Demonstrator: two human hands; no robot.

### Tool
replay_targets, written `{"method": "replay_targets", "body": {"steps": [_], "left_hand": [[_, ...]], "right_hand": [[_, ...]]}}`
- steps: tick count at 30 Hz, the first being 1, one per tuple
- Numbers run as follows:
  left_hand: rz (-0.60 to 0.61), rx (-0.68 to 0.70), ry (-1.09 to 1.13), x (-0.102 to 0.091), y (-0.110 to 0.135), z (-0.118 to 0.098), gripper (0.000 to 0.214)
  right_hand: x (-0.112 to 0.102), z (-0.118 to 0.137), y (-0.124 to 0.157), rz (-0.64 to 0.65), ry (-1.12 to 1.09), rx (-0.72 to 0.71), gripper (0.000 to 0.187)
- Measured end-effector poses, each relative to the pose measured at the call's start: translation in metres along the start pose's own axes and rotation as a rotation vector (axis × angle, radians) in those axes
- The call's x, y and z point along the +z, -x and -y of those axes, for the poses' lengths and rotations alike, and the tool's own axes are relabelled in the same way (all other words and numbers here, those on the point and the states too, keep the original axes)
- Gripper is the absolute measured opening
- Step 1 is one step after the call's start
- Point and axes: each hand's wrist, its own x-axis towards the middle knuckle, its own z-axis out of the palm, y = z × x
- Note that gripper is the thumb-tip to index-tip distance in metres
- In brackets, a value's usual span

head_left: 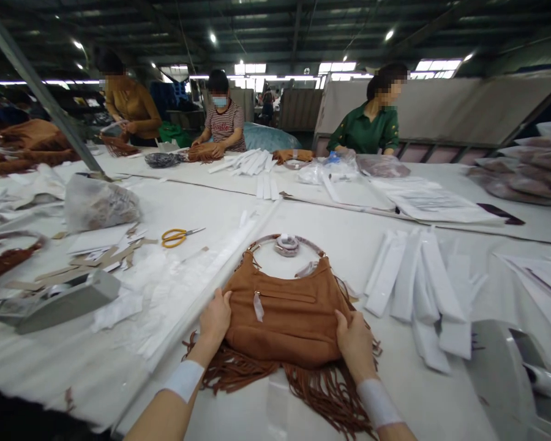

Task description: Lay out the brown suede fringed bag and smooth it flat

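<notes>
A brown suede handbag (284,312) with a long fringe lies flat on the white table (340,239) in front of me. Its curved handle, wrapped in clear film, arches away from me. My left hand (214,318) grips the bag's left edge with its fingers curled over it. At the bag's right lower corner my right hand (356,343) holds the bag in the same way. A small tag hangs from the zip on the bag's front. The fringe spreads toward me between my wrists.
Yellow-handled scissors (177,236) lie to the left, near a tape dispenser (55,300) and cardboard scraps. White paper strips (417,282) lie to the right, beside a grey machine (518,380). Three people work on brown bags at the far side.
</notes>
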Motion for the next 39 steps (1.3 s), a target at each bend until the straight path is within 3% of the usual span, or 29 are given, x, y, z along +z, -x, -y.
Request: {"method": "replay_targets", "body": {"steps": [7,16,20,25,33,39], "left_hand": [[-0.059,-0.022,-0.050,-0.001,0.005,-0.003,0.045],[-0.002,0.030,0.038,-0.019,0.006,-0.003,0.048],[0.001,0.020,0.036,-0.016,0.010,-0.013,0.054],[-0.006,0.000,-0.008,-0.009,0.016,-0.013,0.046],[-0.062,0.036,-0.120,-0.003,0.011,-0.003,0.042],[-0.096,0.060,-0.199,0.003,0.006,0.001,0.042]], "right_hand": [[0.001,0.007,0.008,-0.009,0.042,-0.041,0.030],[-0.027,-0.003,-0.007,0.129,-0.075,0.046,0.058],[-0.020,0.000,-0.005,0.136,-0.111,0.056,0.043],[-0.011,0.006,0.001,0.062,-0.076,0.020,0.026],[-0.006,0.001,0.005,0.005,0.033,-0.080,0.017],[0.007,-0.001,0.009,0.025,0.115,-0.070,0.021]]}}
